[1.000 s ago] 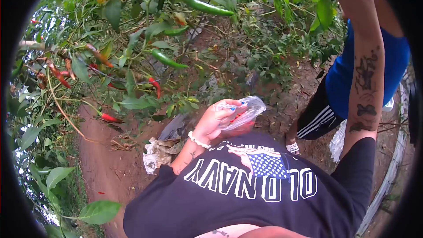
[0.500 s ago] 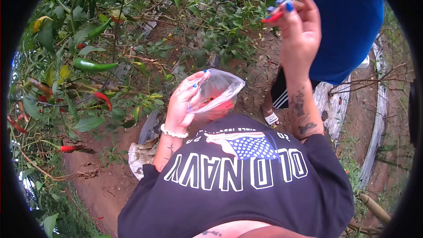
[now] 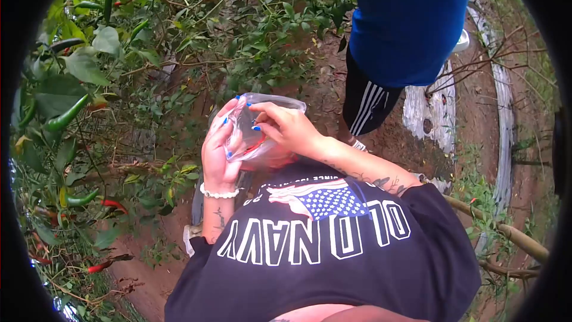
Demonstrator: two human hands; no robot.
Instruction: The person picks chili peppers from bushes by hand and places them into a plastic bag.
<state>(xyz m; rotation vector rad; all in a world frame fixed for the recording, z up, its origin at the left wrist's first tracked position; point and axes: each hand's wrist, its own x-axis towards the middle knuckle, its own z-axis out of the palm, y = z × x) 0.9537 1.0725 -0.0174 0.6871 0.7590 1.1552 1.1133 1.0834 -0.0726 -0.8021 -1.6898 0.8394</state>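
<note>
- R hand (image 3: 292, 128): fingers pinched narrow, tips dipped into the mouth of the plastic bag (image 3: 253, 137); can't tell if a chili is between the tips, bag film hides it.
- L hand (image 3: 219, 152): wrapped round the bag's side, holding its mouth up and open at chest height, just above the dark T-shirt (image 3: 322, 250).
- Progress, as I judge it: some picking done, since red chilies (image 3: 257, 143) already lie inside the bag; bag looks far from full. Plenty left: ripe red pods (image 3: 113, 204) on the plants at lower left, green chilies (image 3: 65, 116) unripe beside them.
- Bag: clear, thin, crumpled, soft-sided; top edge folded over near the R fingertips; red shows thru the film low down.
- Around: chili bushes (image 3: 196, 30) ahead & left, bare reddish soil (image 3: 149, 274) below; another person in a blue top (image 3: 405, 18) and striped dark shorts stands just beyond the bag, to the right.
</note>
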